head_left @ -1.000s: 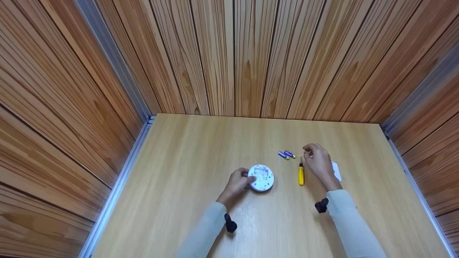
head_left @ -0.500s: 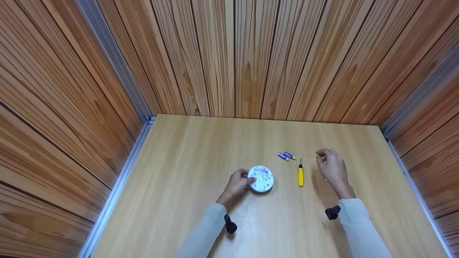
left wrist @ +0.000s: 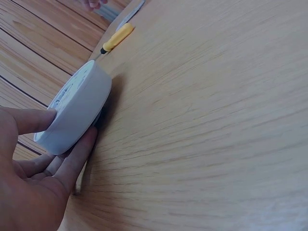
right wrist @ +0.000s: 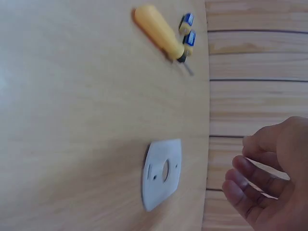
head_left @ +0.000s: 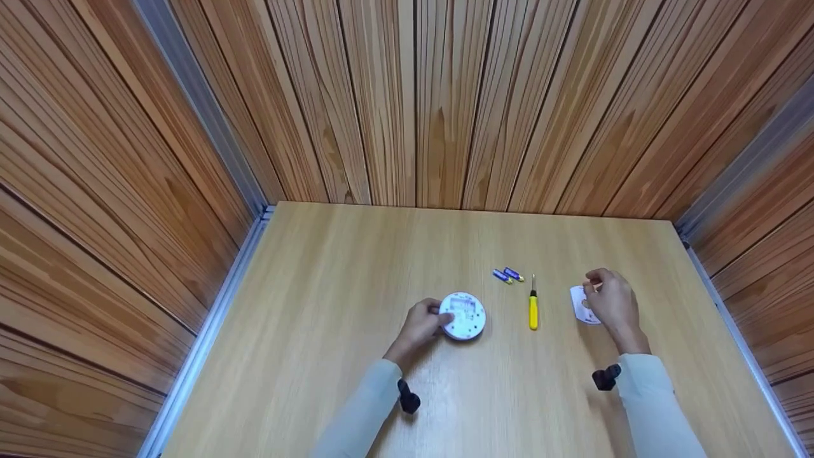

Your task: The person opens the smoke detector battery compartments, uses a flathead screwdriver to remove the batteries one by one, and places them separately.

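My left hand (head_left: 421, 324) holds a white round device (head_left: 469, 326), its thumb on the face and fingers beneath. A rectangular recess and several small dark spots show on that face. In the left wrist view the device (left wrist: 86, 108) is tilted, close over the table. My right hand (head_left: 613, 305) hovers by a thin white plate (head_left: 582, 306), partly covering it in the head view. Its fingers are loosely bent, with nothing visible between them in the right wrist view. There the plate (right wrist: 156, 187) shows a round central hole and small side holes.
Between the hands lies a yellow-handled screwdriver (head_left: 533, 313), tip pointing away. Two blue batteries (head_left: 507, 275) lie beyond it to the left. Wood-panelled walls (head_left: 439, 114) enclose the wooden table (head_left: 331, 286) at the back and sides.
My right hand has moved right, away from the screwdriver and over to the white plate, more of which now shows. The left hand and round device have stayed put.
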The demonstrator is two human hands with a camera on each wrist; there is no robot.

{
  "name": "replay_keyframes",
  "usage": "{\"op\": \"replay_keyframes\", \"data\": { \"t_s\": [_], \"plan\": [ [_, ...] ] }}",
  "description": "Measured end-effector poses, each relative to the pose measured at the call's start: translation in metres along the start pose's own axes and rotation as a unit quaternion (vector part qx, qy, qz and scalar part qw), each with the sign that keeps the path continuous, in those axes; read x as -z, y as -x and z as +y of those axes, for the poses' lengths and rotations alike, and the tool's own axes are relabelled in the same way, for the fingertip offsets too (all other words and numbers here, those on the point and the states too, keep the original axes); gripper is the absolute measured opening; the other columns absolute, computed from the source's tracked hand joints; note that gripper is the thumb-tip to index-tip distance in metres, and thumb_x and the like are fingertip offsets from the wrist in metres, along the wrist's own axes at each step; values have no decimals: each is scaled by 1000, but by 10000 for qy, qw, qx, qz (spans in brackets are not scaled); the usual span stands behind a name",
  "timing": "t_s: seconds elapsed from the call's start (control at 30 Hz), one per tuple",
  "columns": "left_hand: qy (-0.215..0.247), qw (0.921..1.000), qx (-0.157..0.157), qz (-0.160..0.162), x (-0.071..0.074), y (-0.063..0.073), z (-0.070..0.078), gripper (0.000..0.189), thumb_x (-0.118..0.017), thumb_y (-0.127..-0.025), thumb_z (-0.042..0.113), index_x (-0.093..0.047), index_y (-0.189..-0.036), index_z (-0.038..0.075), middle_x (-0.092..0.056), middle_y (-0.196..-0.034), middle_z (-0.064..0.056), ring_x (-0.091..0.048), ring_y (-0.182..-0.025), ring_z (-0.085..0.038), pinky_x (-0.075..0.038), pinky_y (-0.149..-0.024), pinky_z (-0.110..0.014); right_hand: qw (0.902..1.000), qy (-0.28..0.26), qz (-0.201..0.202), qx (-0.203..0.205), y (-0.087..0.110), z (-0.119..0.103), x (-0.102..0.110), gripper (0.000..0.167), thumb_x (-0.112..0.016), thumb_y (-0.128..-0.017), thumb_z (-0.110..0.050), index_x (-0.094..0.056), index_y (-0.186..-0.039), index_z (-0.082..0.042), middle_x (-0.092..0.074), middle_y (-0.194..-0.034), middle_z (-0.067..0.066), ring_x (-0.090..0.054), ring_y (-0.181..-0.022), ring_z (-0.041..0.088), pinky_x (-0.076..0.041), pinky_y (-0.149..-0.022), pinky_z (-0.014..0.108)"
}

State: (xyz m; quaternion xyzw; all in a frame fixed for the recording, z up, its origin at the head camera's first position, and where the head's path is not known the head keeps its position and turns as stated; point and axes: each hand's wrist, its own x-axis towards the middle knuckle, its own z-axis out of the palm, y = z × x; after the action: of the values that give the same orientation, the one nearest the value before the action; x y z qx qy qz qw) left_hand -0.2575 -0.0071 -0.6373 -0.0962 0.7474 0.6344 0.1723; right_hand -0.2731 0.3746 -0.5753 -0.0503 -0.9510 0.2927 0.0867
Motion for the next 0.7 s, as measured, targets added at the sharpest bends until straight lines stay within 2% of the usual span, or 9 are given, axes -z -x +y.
{"op": "replay_keyframes", "data": {
  "t_s": [0.17, 0.33, 0.43, 0.57, 0.7],
  "plan": [
    [-25, 10000, 66, -47, 0, 0, 1, 34, -75, -98, 19, -67, -128, 5, -67, -113, -8, -67, -95, -18, -58, -80, -29, 9982, 118, -404, -427, -1, 12, 1, 41, -60, -106, -15, -58, -137, 11, -58, -127, 33, -61, -106, 44, -54, -84, 49],
    [-31, 9999, 115, -39, 0, 1, 2, 34, -74, -99, 20, -66, -129, 6, -66, -114, -7, -67, -97, -18, -58, -82, -30, 9919, 269, -855, -898, 1, 23, -1, 58, -60, -107, -29, -47, -145, 14, -50, -134, 37, -56, -111, 48, -55, -92, 56],
    [-12, 9999, 117, -48, 0, 2, 2, 35, -74, -99, 20, -66, -130, 6, -66, -115, -7, -67, -98, -18, -58, -83, -30, 9886, 379, -1041, -1023, 4, 30, -4, 68, -59, -107, -38, -44, -145, 16, -48, -134, 38, -54, -111, 50, -53, -92, 58],
    [-35, 9999, 95, -76, 2, 4, 2, 36, -74, -99, 21, -66, -130, 6, -66, -115, -7, -67, -98, -19, -57, -83, -30, 9836, 635, -1204, -1184, 6, 37, -9, 76, -59, -106, -46, -45, -141, 20, -46, -130, 40, -51, -108, 50, -52, -87, 56],
    [-85, 9999, 59, -73, 3, 4, 2, 36, -74, -99, 22, -66, -130, 7, -66, -114, -7, -66, -97, -19, -57, -83, -31, 9807, 844, -1252, -1242, 7, 37, -14, 79, -61, -105, -47, -45, -138, 23, -41, -130, 43, -47, -108, 51, -52, -85, 56]
  ]
}}
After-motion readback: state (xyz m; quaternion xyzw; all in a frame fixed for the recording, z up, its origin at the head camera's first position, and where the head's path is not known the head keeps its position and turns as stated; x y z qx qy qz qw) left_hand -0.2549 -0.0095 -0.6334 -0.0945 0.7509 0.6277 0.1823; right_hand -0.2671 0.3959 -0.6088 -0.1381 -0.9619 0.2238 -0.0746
